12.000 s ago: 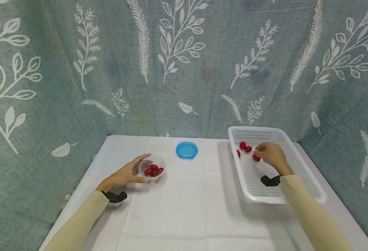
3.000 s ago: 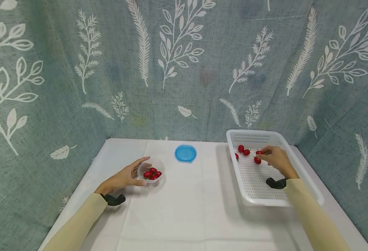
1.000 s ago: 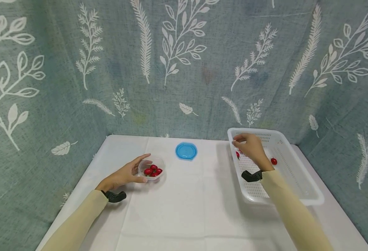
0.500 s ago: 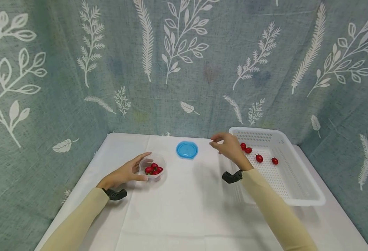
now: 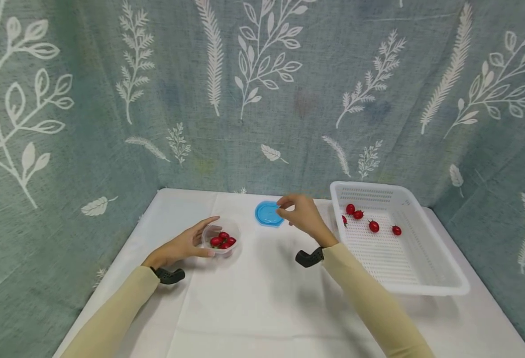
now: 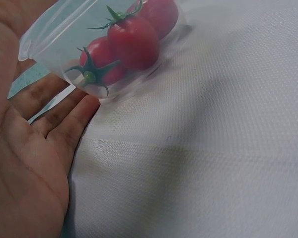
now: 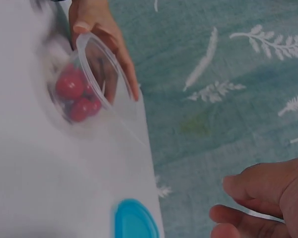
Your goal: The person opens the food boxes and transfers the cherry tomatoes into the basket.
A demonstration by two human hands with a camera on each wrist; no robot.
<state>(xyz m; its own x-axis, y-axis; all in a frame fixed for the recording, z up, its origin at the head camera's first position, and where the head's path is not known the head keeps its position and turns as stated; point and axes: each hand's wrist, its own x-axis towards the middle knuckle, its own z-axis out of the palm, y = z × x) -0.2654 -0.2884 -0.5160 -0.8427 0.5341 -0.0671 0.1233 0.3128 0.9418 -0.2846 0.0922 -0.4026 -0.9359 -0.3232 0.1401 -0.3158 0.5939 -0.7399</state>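
My left hand (image 5: 179, 247) holds a small clear plastic container (image 5: 222, 248), thumb at its near side and fingers round the far side. Several red cherry tomatoes (image 6: 133, 43) with green stems lie inside it. My right hand (image 5: 304, 214) hangs over the right edge of a blue lid (image 5: 266, 214), thumb and fingers loosely bent. In the right wrist view a gap shows between thumb and fingertips, with nothing between them. From the frames I cannot tell whether it touches the lid.
A white slotted plastic basket (image 5: 380, 253) stands on the right of the white-clothed table (image 5: 244, 308). Several loose cherry tomatoes (image 5: 373, 226) lie spread in its far-left part. A patterned grey-green curtain (image 5: 226, 149) closes off the back and sides.
My right hand has left the basket and travelled left to the lid. One cherry tomato it held earlier now lies farther right in the basket. My left hand stays at the container.
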